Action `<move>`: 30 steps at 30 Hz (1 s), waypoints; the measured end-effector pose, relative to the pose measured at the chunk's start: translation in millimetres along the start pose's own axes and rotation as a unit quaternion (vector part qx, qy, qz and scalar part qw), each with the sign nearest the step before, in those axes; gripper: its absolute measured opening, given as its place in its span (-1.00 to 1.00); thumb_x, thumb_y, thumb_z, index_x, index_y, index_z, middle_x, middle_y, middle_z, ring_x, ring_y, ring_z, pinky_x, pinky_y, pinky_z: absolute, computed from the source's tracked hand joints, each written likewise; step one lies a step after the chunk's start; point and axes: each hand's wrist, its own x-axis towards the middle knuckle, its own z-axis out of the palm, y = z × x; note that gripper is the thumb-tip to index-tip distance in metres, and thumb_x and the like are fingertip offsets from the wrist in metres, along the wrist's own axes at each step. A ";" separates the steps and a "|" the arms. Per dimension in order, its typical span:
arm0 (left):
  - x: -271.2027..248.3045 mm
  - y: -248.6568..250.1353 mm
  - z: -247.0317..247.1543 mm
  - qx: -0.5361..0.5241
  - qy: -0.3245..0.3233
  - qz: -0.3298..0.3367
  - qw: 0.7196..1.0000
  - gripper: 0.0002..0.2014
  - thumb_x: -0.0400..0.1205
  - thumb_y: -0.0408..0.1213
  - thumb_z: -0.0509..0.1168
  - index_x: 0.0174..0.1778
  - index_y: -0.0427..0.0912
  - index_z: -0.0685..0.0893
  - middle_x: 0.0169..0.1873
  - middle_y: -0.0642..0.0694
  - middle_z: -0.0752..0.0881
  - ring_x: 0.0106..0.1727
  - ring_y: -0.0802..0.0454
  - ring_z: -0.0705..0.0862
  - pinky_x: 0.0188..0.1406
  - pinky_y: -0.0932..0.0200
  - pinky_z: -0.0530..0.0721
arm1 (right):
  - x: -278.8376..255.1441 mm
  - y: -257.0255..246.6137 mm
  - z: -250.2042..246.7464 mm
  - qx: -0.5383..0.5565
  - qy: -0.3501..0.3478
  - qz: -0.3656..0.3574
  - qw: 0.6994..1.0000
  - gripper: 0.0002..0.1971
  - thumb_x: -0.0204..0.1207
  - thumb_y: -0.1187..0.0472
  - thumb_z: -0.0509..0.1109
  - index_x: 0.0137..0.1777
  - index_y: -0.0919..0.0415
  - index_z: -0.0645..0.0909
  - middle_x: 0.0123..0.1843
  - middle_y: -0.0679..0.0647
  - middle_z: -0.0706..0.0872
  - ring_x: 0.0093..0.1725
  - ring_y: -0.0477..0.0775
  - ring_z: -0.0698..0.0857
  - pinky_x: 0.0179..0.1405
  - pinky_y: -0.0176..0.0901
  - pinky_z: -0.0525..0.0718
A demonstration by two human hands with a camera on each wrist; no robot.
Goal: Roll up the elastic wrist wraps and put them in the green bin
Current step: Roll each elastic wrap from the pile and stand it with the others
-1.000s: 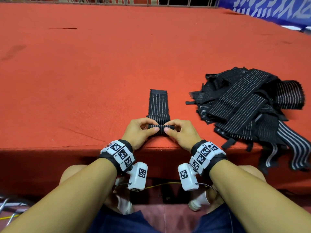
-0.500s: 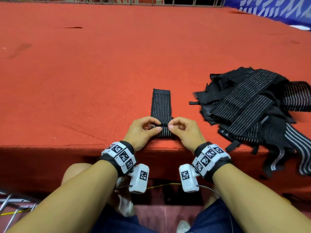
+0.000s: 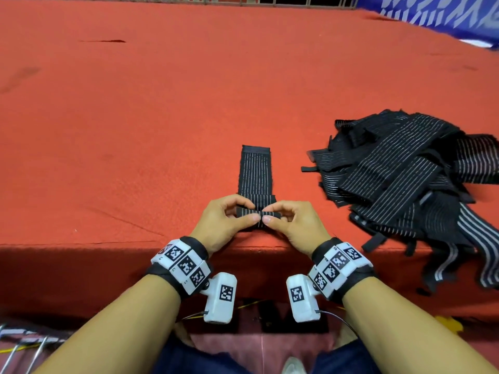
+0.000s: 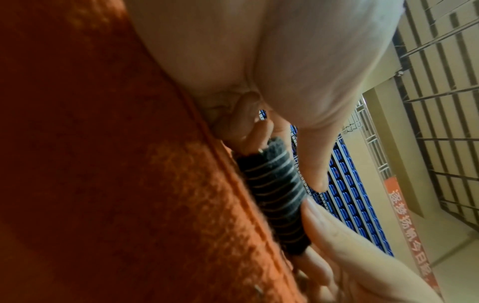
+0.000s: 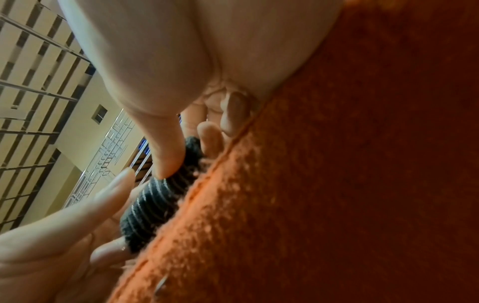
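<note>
A black wrist wrap with thin white stripes [image 3: 256, 171] lies flat on the red carpeted platform [image 3: 135, 130], pointing away from me. Its near end is wound into a small tight roll [image 3: 258, 213]. My left hand [image 3: 224, 222] pinches the roll's left end and my right hand [image 3: 291, 222] pinches its right end, thumbs meeting at the middle. The left wrist view shows the roll [image 4: 274, 196] between both thumbs against the carpet. From the right wrist, the roll [image 5: 158, 205] appears the same way. No green bin is in view.
A heap of several loose black striped wraps [image 3: 410, 190] sits to the right, some hanging over the platform's front edge [image 3: 81, 242]. A railing [image 3: 270, 0] and a blue banner [image 3: 445, 14] bound the far side. My knees are below the edge.
The roll has advanced a little along the wrap, grown thicker, and the flat part is shorter. Both hands stayed at the platform's front edge.
</note>
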 end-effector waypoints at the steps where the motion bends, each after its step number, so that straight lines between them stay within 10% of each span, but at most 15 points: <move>1: 0.6 -1.4 -1.4 0.003 -0.009 0.000 1.000 -0.83 0.53 -0.40 0.58 -0.01 -0.23 0.78 -0.43 0.14 0.64 -0.45 0.21 0.44 -0.34 0.33 0.45 | 0.8 0.1 -0.8 -0.004 0.000 0.001 1.000 -0.94 0.51 0.20 0.62 -0.07 0.05 0.81 -0.45 -0.08 0.52 -0.41 -0.10 0.38 -0.40 -0.31 0.37; 8: 7.1 -8.3 -1.2 0.081 0.004 -0.005 0.997 -0.92 0.55 -0.30 0.57 -0.10 -0.08 0.81 -0.61 0.24 0.52 -0.53 0.28 0.35 -0.45 0.41 0.32 | 9.7 3.7 1.3 -0.045 -0.011 0.002 0.999 -0.93 0.58 0.12 0.54 -0.10 0.09 0.80 -0.43 -0.11 0.54 -0.42 -0.09 0.37 -0.37 -0.12 0.33; 16: 7.0 -5.4 -0.7 0.060 0.007 -0.039 0.997 -0.97 0.59 -0.22 0.54 -0.17 -0.03 0.87 -0.24 -0.05 0.85 -0.25 0.21 0.69 -0.08 0.19 0.61 | 3.6 -0.7 -1.8 0.014 -0.013 0.002 1.000 -0.76 0.43 0.30 0.66 0.04 0.05 0.78 -0.50 -0.02 0.46 -0.47 -0.06 0.37 -0.46 -0.29 0.40; 30: 0.9 -3.5 -1.4 0.054 0.008 -0.027 0.998 -0.82 0.46 -0.31 0.64 -0.10 -0.05 0.80 -0.59 0.16 0.64 -0.50 0.15 0.51 -0.37 0.31 0.51 | 3.7 -0.2 -1.1 0.011 0.002 -0.002 1.000 -0.99 0.55 0.23 0.58 -0.09 0.13 0.82 -0.52 -0.26 0.56 -0.48 -0.20 0.35 -0.43 -0.36 0.34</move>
